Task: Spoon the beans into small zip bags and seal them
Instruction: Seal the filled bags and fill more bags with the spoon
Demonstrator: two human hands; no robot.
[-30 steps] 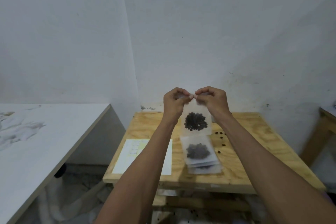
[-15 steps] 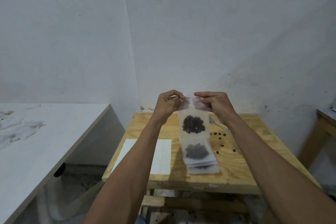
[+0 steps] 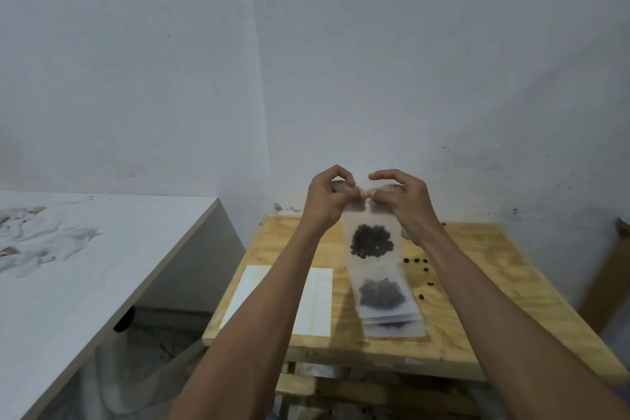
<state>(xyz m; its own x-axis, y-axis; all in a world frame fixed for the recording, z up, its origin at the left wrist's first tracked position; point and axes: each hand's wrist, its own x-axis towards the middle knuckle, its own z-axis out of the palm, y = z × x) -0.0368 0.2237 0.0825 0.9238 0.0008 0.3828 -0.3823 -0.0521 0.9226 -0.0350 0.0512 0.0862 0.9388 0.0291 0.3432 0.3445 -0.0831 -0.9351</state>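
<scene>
A small translucent zip bag (image 3: 371, 232) with a dark clump of beans hangs upright above the wooden table (image 3: 477, 286). My left hand (image 3: 329, 196) pinches its top edge at the left, and my right hand (image 3: 402, 196) pinches the top edge at the right, fingertips almost meeting in the middle. Below it, a stack of filled zip bags (image 3: 387, 303) lies flat on the table. Loose beans (image 3: 417, 261) are scattered to the right of the stack. A bit of a metal thing, maybe the spoon (image 3: 404, 235), shows behind my right wrist.
A white sheet of paper (image 3: 318, 300) lies on the table's left part, partly under my left forearm. A white marbled tabletop (image 3: 85, 266) stands to the left with a gap between. White walls meet in a corner behind. A wooden piece stands at the far right edge.
Both hands shifted slightly along the bag's top edge, fingertips coming back together at the middle. The bag hangs in much the same place.
</scene>
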